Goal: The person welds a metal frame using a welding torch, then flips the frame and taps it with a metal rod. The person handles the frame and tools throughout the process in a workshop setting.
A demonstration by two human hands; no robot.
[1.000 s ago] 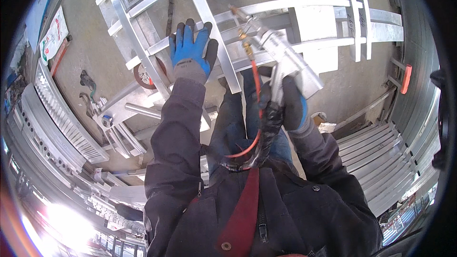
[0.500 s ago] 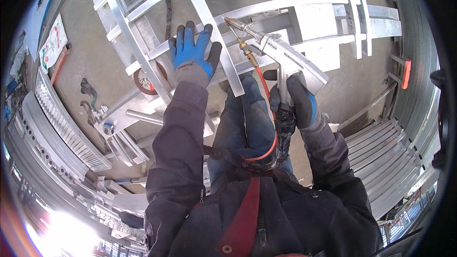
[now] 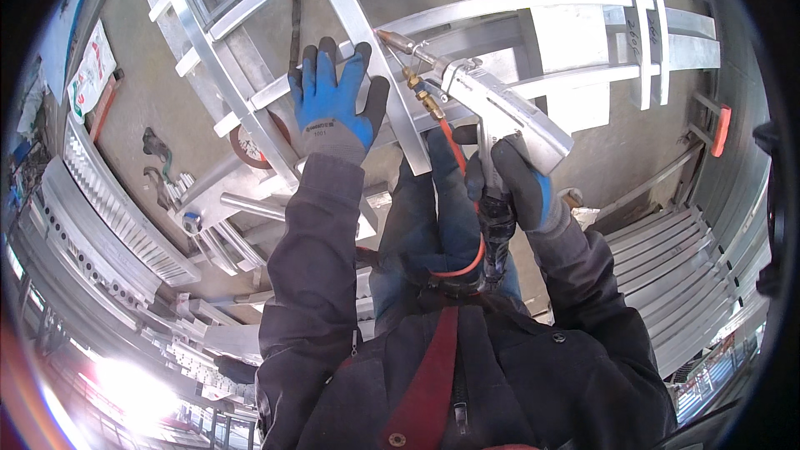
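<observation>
My right hand [image 3: 521,179], in a grey and blue glove, is wrapped around the grip of a silver welding gun [image 3: 508,112]. The gun's coppery nozzle points up and left, with its tip at a flat aluminium bar [image 3: 358,42] where a cross rail meets it. An orange hose [image 3: 454,143] runs from a brass fitting on the gun down over my legs. My left hand [image 3: 333,108], gloved in blue and grey, lies with fingers spread on the aluminium frame [image 3: 242,104], just left of that bar. Its palm side is hidden.
Curved aluminium rails [image 3: 533,2] stretch to the right, crossed by two upright strips [image 3: 638,33]. A round disc [image 3: 258,140] lies under the frame at left. Stacked aluminium profiles [image 3: 667,275] stand at lower right. An orange-handled clamp [image 3: 722,131] is at far right.
The welding gun has shifted slightly left, its nozzle tip now at the bar. My left hand stays spread in nearly the same place. The view has shifted a little.
</observation>
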